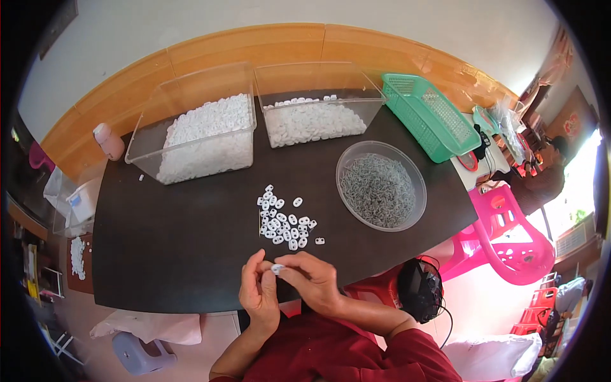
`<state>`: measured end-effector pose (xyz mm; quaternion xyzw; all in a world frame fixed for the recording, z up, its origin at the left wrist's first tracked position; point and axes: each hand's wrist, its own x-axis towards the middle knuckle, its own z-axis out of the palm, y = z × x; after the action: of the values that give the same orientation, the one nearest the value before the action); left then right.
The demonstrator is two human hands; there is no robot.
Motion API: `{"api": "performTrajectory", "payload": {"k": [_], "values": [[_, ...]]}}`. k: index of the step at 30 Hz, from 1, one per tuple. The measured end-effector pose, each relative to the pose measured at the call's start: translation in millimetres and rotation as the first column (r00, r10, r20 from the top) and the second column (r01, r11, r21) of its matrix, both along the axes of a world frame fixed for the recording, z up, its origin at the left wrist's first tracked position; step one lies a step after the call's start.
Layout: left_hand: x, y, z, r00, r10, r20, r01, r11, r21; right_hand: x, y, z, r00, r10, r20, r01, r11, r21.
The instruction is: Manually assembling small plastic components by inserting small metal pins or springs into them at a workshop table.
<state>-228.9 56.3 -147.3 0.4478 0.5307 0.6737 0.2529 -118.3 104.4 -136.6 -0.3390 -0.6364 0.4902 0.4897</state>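
At the table's near edge my two hands meet around a small white plastic piece [277, 269]. My right hand [312, 280] pinches it between thumb and forefinger. My left hand [259, 294] has its thumb and fingertips closed at the piece's other side, with the forefinger raised; whether it grips anything more is hidden. Just beyond my fingers lies a loose pile of white oval pieces [283, 224], each with two dark holes. A round clear tub [421, 202] full of small grey metal screws [380, 190] stands to the right of the pile.
Two clear bins [205, 141] [323, 105] heaped with white pieces stand along the back. A green basket [439, 137] is at the far right, a pink bottle [109, 141] at the far left. Beside the table stand a pink chair [515, 245] and a grey stool [143, 354]; another person [541, 178] sits farther right.
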Motion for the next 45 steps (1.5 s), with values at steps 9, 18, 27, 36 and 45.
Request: {"api": "performTrajectory", "payload": {"k": [9,18,27,36,45], "values": [[-58,22,19,0.903,-0.066,-0.426,0.004,0.989,-0.146,54,161,118,0.882,-0.392,0.262,0.244,0.856,0.456],[-81,101,10,0.680,-0.113,-0.724,-0.062,0.976,-0.211,29,212,97,0.771,-0.546,0.327,0.002,0.516,0.857],[-79,130,-1,0.572,-0.320,-0.755,-0.187,0.845,-0.500,65,158,58,0.786,-0.303,0.538,-0.131,0.770,0.624],[-89,117,-4,0.591,-0.252,-0.766,-0.085,0.925,-0.370,41,175,15,0.615,-0.220,0.757,-0.414,0.727,0.548],[-72,104,12,0.718,-0.157,-0.679,-0.008,0.973,-0.233,17,188,-5,0.431,-0.179,0.884,-0.560,0.716,0.418]]}}
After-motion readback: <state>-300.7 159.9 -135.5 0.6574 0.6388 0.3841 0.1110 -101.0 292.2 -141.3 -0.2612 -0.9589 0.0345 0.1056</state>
